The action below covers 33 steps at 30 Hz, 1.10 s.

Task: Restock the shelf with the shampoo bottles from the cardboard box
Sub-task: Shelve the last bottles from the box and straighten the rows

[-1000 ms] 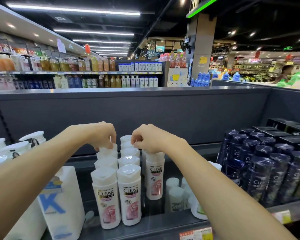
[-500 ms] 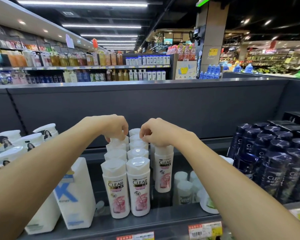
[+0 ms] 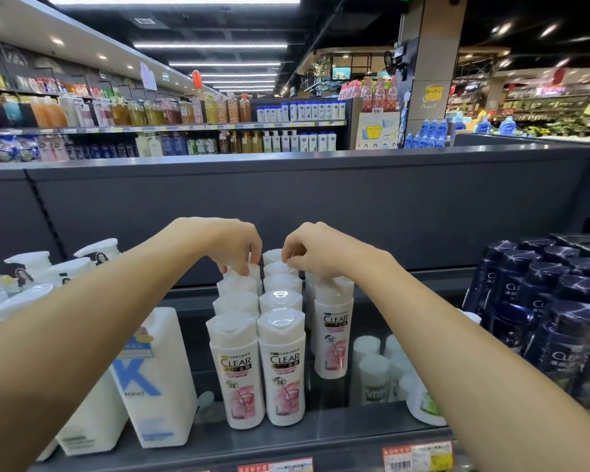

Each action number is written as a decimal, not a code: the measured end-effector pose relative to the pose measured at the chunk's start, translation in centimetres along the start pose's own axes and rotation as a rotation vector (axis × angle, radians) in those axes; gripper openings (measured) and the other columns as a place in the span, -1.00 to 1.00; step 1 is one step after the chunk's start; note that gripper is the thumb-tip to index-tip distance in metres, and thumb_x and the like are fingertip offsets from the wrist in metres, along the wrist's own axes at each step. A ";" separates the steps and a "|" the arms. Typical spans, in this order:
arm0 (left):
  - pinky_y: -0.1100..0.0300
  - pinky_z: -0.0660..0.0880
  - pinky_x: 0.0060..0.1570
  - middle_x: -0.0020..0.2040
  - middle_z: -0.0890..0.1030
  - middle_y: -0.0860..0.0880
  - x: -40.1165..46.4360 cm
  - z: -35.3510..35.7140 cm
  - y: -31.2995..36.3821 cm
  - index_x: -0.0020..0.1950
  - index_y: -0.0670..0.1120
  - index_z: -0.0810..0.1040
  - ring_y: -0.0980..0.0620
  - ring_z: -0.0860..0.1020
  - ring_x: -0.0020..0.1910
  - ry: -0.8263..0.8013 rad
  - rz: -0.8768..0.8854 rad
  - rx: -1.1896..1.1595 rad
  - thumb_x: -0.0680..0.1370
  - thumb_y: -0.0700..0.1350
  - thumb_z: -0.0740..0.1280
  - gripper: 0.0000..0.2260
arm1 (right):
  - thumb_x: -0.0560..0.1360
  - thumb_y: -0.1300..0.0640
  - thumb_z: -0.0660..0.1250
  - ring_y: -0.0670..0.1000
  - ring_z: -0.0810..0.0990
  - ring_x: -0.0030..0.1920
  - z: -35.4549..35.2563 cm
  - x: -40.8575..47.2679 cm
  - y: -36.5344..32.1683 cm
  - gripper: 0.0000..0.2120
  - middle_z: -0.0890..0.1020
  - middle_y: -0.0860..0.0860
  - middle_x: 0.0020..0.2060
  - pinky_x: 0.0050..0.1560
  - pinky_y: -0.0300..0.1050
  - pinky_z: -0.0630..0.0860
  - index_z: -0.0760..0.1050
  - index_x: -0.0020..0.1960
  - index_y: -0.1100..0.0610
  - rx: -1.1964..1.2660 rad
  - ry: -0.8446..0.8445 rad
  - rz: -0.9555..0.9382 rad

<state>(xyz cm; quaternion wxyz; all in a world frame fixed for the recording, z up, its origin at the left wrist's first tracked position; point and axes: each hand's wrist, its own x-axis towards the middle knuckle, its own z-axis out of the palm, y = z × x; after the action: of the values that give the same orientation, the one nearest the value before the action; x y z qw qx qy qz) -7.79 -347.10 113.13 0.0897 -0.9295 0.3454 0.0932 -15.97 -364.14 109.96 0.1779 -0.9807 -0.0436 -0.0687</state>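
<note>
Pinching bottle caps [image 3: 242, 272], left hand [image 3: 232, 243], right hand [image 3: 315, 250]

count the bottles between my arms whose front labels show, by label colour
pink-label CLEAR bottles: 3
white jug with blue K: 1
total: 4
More white caps stand in rows behind the pink ones, but their labels are hidden, so they are left out.

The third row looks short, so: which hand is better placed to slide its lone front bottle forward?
Probably right. The right hand rests on that lone bottle; the left hand is over the far-left row.
</note>
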 end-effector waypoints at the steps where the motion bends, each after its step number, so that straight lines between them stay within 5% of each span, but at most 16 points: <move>1: 0.17 0.54 -0.12 0.01 0.59 0.07 0.0 0.0 -0.1 0.10 0.04 0.55 0.10 0.66 -0.31 0.001 -0.001 0.009 0.51 -0.08 0.37 -0.82 | 0.55 0.11 0.26 -0.04 0.59 -0.09 0.0 0.1 0.1 -0.82 0.56 -0.09 0.00 -0.05 -0.04 0.60 0.60 0.02 -0.10 -0.002 -0.001 -0.001; 10: 0.00 0.58 0.02 0.06 0.58 0.02 0.7 0.7 -0.4 0.15 0.12 0.54 -0.01 0.64 -0.12 0.036 -0.024 0.109 0.53 -0.03 0.32 -0.80 | 0.55 0.11 0.27 -0.04 0.59 -0.07 0.1 0.8 0.3 -0.83 0.58 -0.08 -0.02 -0.07 -0.11 0.55 0.60 0.02 -0.08 0.004 -0.005 -0.030; 19: 0.07 0.58 -0.01 0.02 0.65 0.04 -0.1 0.3 -0.7 0.15 0.11 0.57 0.07 0.66 -0.29 0.009 -0.011 0.092 0.50 0.01 0.35 -0.77 | 0.55 0.13 0.26 -0.03 0.59 -0.06 0.1 1.0 0.1 -0.82 0.60 -0.07 -0.02 -0.04 -0.07 0.58 0.61 0.00 -0.07 -0.008 -0.017 -0.031; 27: 0.07 0.48 0.10 0.05 0.58 0.02 0.0 -1.7 -1.9 0.22 0.00 0.57 -0.01 0.46 0.01 0.257 -0.026 -0.013 0.56 -0.06 0.35 -0.76 | 0.54 0.10 0.26 -0.01 0.60 -0.07 0.0 1.4 0.0 -0.84 0.59 -0.06 -0.01 -0.06 -0.08 0.58 0.61 0.00 -0.03 -0.010 0.032 0.001; 33: -0.01 0.54 0.13 0.17 0.59 -0.03 1.9 0.5 -2.8 0.34 0.01 0.50 -0.10 0.57 0.11 0.056 -0.072 0.047 0.53 -0.15 0.34 -0.63 | 0.54 0.18 0.21 0.00 0.61 -0.12 0.4 1.8 0.3 -0.80 0.62 -0.03 -0.06 -0.16 -0.13 0.57 0.61 -0.01 0.04 -0.027 0.082 0.033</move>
<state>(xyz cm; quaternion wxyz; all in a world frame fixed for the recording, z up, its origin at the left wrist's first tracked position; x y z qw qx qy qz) -4.55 -346.06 112.53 0.1049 -0.9412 0.3162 0.0558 -14.10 -364.23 109.78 0.1674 -0.9800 -0.0189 -0.1064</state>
